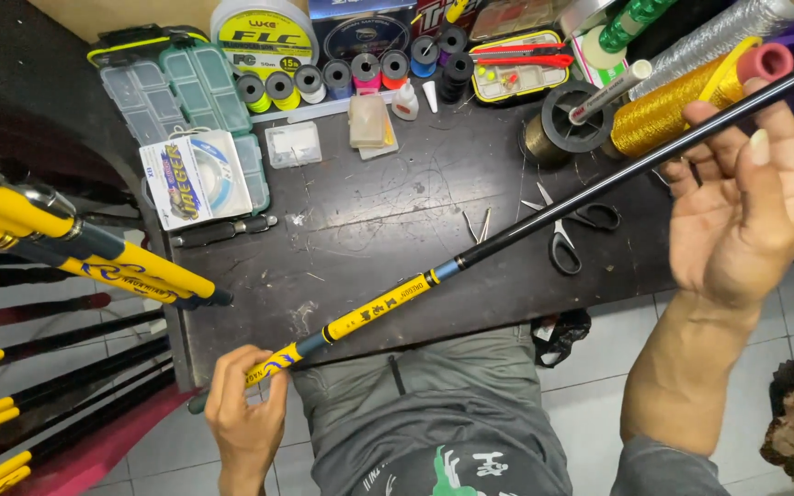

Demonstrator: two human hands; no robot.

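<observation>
The left hand [245, 413] has its fingers [273, 386] curled tight around the yellow, blue-patterned butt of a long slim fishing rod [526, 225] with a black shaft. The right hand [737, 211] props the thin black upper part, thumb and fingers [769, 152] loosely bent around it rather than clamped. Between the two sets of fingers the rod runs slantwise above the dark scratched tabletop [369, 211]. Just below the shaft, short of the right fingers, lie black-handled scissors [567, 230]. Beyond the right fingertips lies a spool of gold metallic thread [663, 115]. Out past the left fingers, more yellow-and-black rods [75, 253] are stacked.
</observation>
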